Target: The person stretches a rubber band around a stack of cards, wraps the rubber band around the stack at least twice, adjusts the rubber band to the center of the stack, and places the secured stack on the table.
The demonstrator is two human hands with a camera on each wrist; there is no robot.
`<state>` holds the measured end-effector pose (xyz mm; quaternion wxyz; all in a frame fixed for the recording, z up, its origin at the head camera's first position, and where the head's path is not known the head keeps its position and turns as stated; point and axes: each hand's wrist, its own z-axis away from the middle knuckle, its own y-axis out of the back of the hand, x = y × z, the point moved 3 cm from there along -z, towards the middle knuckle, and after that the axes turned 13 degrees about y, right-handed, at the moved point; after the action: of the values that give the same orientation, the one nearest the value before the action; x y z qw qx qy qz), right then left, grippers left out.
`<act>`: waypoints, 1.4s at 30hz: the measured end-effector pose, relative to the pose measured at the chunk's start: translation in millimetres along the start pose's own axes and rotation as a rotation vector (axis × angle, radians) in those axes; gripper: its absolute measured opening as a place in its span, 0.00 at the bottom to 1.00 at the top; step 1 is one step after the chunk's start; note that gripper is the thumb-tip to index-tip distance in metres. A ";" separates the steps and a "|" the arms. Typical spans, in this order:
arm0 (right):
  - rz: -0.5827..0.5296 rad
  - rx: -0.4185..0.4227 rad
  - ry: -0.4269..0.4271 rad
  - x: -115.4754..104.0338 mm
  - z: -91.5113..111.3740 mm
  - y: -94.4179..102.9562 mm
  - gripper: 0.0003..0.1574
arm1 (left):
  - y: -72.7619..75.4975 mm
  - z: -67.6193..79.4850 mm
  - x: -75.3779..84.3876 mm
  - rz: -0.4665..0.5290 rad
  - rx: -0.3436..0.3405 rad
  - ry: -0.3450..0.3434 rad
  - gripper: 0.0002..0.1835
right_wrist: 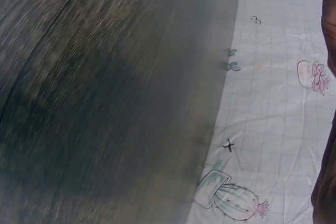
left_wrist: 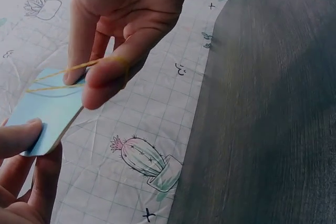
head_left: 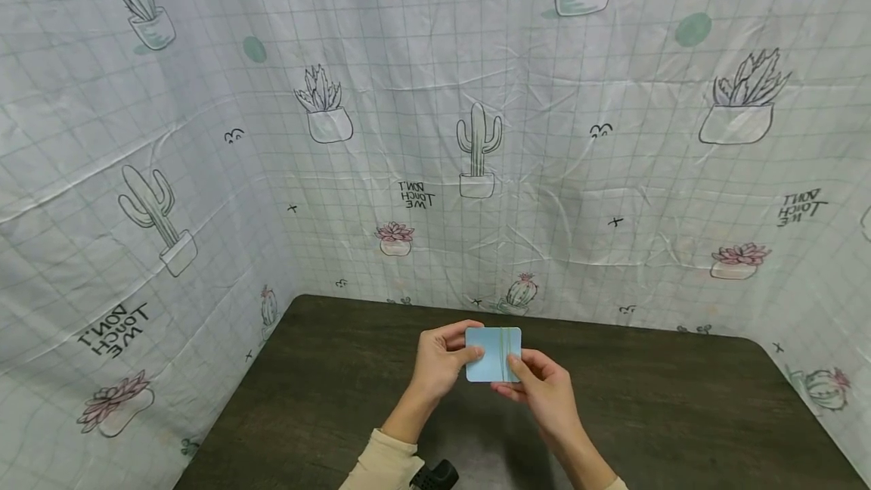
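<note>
A light blue square card [head_left: 486, 346] with rounded corners is held above the table between the two hands. My left hand [head_left: 437, 361] pinches its left side, thumb on the face and fingers behind. My right hand [head_left: 547, 388] grips the right side, thumb beside a thin yellow rubber band [head_left: 503, 354] that runs across the card. In the left wrist view, the rubber band [left_wrist: 65, 70] stretches off the card [left_wrist: 51, 111] and loops over a fingertip of the right hand [left_wrist: 128, 30]. Only a dark sliver of a hand [right_wrist: 329, 30] shows in the right wrist view.
A dark wood-grain table [head_left: 327, 399] lies under the hands. White cloth [head_left: 435, 142] printed with cacti hangs along its back and sides. A black strapped device [head_left: 437, 475] sits by the left sleeve [head_left: 384, 466].
</note>
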<state>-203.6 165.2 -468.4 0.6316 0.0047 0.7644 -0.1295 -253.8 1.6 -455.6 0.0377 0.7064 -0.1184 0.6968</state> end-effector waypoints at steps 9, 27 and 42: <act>0.134 0.010 0.049 -3.8 -2.3 1.5 0.17 | -1.6 3.2 5.6 -0.021 0.032 -0.025 0.18; 0.018 0.064 0.048 0.7 2.7 3.7 0.20 | -0.3 1.8 3.2 0.005 0.042 -0.011 0.19; 0.109 0.006 0.030 -4.1 -3.9 10.8 0.21 | 5.4 -0.5 8.5 0.001 0.019 -0.003 0.20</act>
<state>-204.6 177.1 -465.8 0.6262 0.0501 0.7719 -0.0972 -255.4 -4.6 -447.8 0.0305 0.7079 -0.1121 0.6967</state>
